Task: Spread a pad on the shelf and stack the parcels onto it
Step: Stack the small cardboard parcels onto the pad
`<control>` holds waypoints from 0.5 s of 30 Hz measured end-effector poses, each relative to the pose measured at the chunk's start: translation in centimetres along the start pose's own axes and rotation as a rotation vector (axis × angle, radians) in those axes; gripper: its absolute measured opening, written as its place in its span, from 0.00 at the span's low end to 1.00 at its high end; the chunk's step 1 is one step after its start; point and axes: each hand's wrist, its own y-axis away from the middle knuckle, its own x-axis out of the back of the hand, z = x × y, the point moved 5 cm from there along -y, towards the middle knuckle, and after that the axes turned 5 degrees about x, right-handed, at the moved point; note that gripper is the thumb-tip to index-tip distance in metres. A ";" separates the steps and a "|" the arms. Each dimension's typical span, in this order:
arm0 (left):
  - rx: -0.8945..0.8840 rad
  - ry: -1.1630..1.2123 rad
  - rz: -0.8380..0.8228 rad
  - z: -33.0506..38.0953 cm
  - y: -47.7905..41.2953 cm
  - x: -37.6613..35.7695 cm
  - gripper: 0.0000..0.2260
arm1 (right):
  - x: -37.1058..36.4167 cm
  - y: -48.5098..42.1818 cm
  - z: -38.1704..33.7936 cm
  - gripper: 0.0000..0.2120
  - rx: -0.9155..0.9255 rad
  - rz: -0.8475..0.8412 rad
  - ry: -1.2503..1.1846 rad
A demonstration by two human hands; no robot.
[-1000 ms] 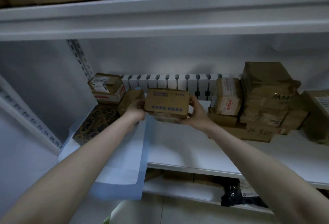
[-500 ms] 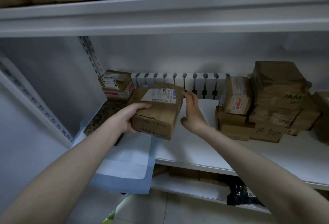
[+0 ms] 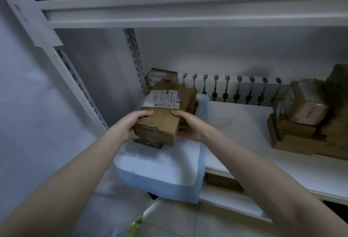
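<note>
While left hand (image 3: 130, 126), right hand (image 3: 188, 127) clasp parcel (image 3: 160, 123) over pad (image 3: 160, 167): rear box (image 3: 160, 75) behind, stack (image 3: 305, 113) rightward.

Brown parcel (image 3: 162, 123), white label (image 3: 163, 99), pale-blue pad (image 3: 160, 169), white shelf (image 3: 244, 123), seemingly red-printed box (image 3: 308, 108)

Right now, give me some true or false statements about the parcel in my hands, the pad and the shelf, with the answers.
1. The left hand and right hand both grip the labelled parcel. True.
2. The blue pad lies wholly on the shelf. False: its front part hangs over the shelf's front edge.
3. The parcel's label faces down. False: it faces up.
4. The other parcels stand at the shelf's right, off the pad. True.
</note>
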 end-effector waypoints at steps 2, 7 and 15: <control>-0.075 -0.078 0.150 0.5 -0.7 2.9 0.14 | -2.3 -1.8 0.1 0.19 0.032 0.058 -0.016; -0.275 -0.294 0.481 2.1 -3.3 8.6 0.18 | -5.4 -6.0 1.1 0.36 0.067 0.254 -0.053; -0.307 -0.453 0.390 2.7 -6.2 8.7 0.19 | -6.0 -9.1 2.3 0.31 0.114 0.429 0.005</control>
